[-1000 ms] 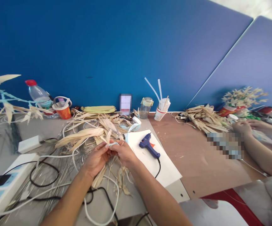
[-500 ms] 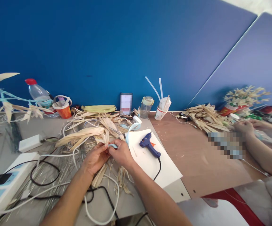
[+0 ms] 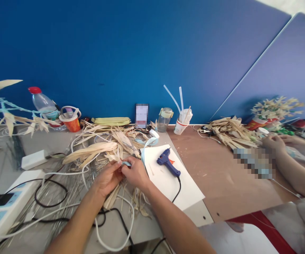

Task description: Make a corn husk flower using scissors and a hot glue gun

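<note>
My left hand (image 3: 108, 179) pinches the base of a pale dried corn husk piece (image 3: 118, 155). Close against it, my right hand (image 3: 136, 173) has thumb and forefinger closed on a light blue tape strip (image 3: 126, 163) at that base. The fingers partly cover the join. A blue ribbon of the same tape (image 3: 147, 142) loops up behind my right hand toward a white roll (image 3: 154, 133). Dried corn husks (image 3: 89, 152) lie heaped just beyond both hands. To the right, a blue glue gun (image 3: 168, 163) rests on white paper (image 3: 186, 192).
Cables and thin wires run beneath my forearms beside a white power strip (image 3: 22, 197). Along the wall stand a bottle (image 3: 42, 104), an orange cup (image 3: 71, 121), a phone (image 3: 141, 116), a jar (image 3: 165, 120) and a cup with straws (image 3: 181, 126). Another person's hands (image 3: 275, 146) work at right.
Both hands stay together at the husk base, with only a slight shift of the fingers. The view has moved very slightly.
</note>
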Motion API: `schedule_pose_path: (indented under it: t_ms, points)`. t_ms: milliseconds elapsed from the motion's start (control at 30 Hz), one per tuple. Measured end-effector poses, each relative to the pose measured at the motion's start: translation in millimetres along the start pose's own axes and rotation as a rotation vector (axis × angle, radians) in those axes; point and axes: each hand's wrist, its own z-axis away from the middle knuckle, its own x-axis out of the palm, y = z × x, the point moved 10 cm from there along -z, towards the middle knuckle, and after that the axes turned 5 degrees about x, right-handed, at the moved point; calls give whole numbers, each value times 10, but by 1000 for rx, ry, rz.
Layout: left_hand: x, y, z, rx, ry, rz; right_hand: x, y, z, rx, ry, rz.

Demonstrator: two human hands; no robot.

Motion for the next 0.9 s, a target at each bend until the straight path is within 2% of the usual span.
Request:
schedule_pose_path:
  t_ms: [100,200,267,533,733,900]
  points:
    - [109,49,43,19,-79,77,18,81,-29,97,-36,-223]
    - [97,66,48,11,-76,127,104,62,-20,147,-151,-491]
    - [81,46,39,-7,-72,128,125,19,-6,150,-200,-574]
    - [109,23,36,27,-93,31,206,101,-13,232,-304,-645]
    - [75,51,11,54,-63,-27,204,190,-34,269,-255,-667]
    - [27,73,-15,68,-40,-9,209,194,-22,279,-264,-668]
